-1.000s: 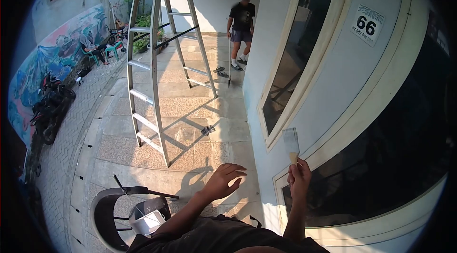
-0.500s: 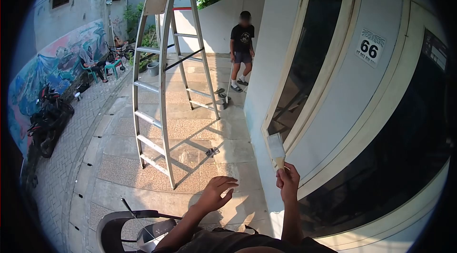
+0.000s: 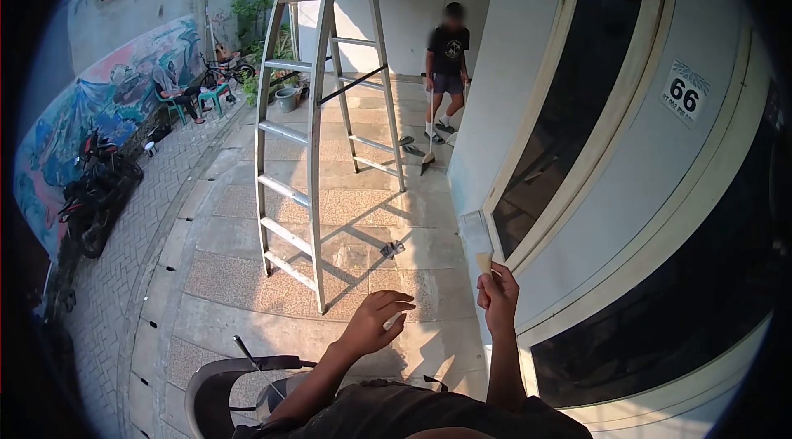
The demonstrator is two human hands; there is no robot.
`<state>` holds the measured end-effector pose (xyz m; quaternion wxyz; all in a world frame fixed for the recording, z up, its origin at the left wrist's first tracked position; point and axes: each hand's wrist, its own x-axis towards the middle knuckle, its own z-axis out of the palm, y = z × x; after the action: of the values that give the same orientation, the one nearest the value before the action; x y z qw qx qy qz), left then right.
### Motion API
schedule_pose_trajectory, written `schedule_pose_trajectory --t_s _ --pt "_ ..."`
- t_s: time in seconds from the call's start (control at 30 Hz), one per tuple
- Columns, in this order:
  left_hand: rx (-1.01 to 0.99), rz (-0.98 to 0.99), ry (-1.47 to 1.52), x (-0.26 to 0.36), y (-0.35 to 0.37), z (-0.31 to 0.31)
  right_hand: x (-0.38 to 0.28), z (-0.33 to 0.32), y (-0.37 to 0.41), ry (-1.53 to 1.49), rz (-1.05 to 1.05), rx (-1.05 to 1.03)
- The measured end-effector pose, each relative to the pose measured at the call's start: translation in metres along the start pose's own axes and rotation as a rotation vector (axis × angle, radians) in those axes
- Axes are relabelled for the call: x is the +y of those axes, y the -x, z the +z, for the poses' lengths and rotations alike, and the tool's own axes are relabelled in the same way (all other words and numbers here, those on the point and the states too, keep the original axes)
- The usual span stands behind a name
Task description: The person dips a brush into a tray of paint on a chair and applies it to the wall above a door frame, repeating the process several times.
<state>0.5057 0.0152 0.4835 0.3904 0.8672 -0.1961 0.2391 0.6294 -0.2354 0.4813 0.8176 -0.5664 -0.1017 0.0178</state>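
Observation:
My right hand [image 3: 500, 300] is closed around the pale handle of what looks like a putty knife [image 3: 484, 261]. Its broad whitish blade points up and blends with the wall behind it, beside the lower corner of the cream window frame [image 3: 498, 224]. My left hand [image 3: 378, 323] hovers over the paving with bent fingers, thumb apart from them, and nothing in it.
An aluminium stepladder [image 3: 316, 158] stands ahead on the tiled ground [image 3: 227, 274]. Beyond it a person [image 3: 448, 68] holds a long-handled broom [image 3: 428, 160]. A motorbike [image 3: 99, 191] is at left, near a seated person [image 3: 171, 88]. Part of another vehicle [image 3: 213, 381] sits below my left arm.
My view has swung left, shifting ladder, window and number plate rightward. The putty knife has turned, so its blade shows less distinctly. The far person's broom has moved a little. My left hand stays empty.

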Motion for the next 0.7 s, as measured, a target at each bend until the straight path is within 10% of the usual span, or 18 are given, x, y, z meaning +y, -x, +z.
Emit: schedule_pose_trajectory --t_s 0.7 --pt "0.015 -0.017 -0.014 -0.032 0.005 -0.026 0.030 0.030 -0.013 0.011 0.006 0.008"
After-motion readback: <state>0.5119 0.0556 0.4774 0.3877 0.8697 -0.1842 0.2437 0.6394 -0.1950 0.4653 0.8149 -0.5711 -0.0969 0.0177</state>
